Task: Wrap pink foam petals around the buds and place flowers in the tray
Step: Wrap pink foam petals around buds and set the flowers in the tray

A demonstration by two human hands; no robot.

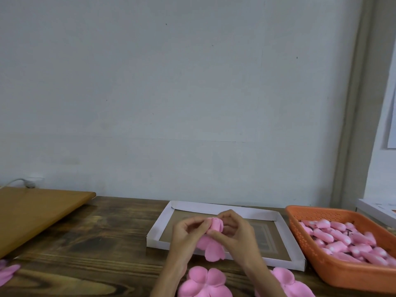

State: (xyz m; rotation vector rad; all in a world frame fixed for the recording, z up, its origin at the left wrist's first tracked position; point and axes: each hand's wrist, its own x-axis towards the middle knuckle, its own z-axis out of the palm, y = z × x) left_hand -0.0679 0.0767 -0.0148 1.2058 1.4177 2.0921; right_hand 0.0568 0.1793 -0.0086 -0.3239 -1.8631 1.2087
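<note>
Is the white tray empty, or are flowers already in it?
Empty where visible: the tray shows only bare brown bottom; the held flower hides part.

No legible text, label or number — nothing readable anywhere

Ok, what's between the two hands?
A half-wrapped flower, pinched by the left hand and the right hand, in the head view.

Soft, even, dimmish light; faint shadows; slight overall blur; wide-angle bending at frame edges.
</note>
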